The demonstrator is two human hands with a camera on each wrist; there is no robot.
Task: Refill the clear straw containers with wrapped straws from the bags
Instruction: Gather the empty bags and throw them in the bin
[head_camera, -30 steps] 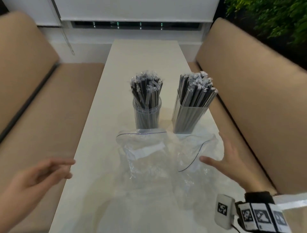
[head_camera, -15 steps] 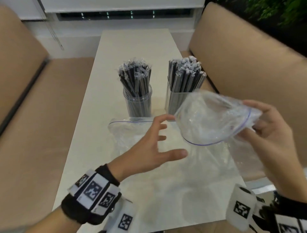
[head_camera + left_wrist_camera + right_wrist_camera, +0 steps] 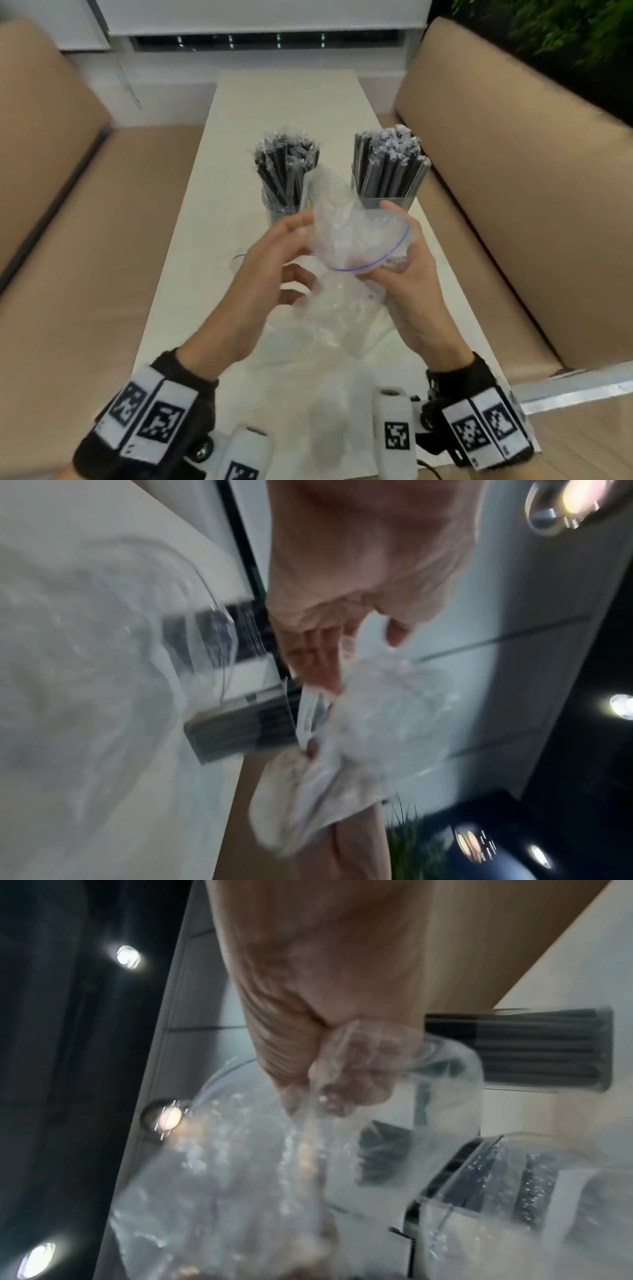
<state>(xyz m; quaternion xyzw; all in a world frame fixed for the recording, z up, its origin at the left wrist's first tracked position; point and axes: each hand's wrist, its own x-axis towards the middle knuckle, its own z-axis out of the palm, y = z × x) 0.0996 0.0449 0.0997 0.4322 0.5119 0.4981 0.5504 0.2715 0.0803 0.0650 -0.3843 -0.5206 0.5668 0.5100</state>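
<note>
The head view takes in the whole desk [image 3: 287, 99]: a round clear container [image 3: 282, 209] on the left and a squarer one [image 3: 387, 202] on the right, both packed upright with dark wrapped straws [image 3: 388, 164], while both hands raise a clear zip bag [image 3: 349, 240] just in front of them. The right hand [image 3: 411, 274] has its grip closed on the bag's blue-lined mouth; the right wrist view alone shows the fingers [image 3: 346, 1074] bunched round crumpled plastic, seen through the film. The left hand [image 3: 270, 270] meets the bag's other side, and the left wrist view shows its fingertips [image 3: 318, 666] at the plastic, though blur hides whether they pinch it, so that grip I cannot tell. The lifted bag looks to hold no straws. A second bag [image 3: 318, 346] lies flat on the desk beneath the hands, its contents unclear. Half a second ago the left hand hovered open short of the bag, which the right hand alone held off to the right; it has since come to the middle.
</note>
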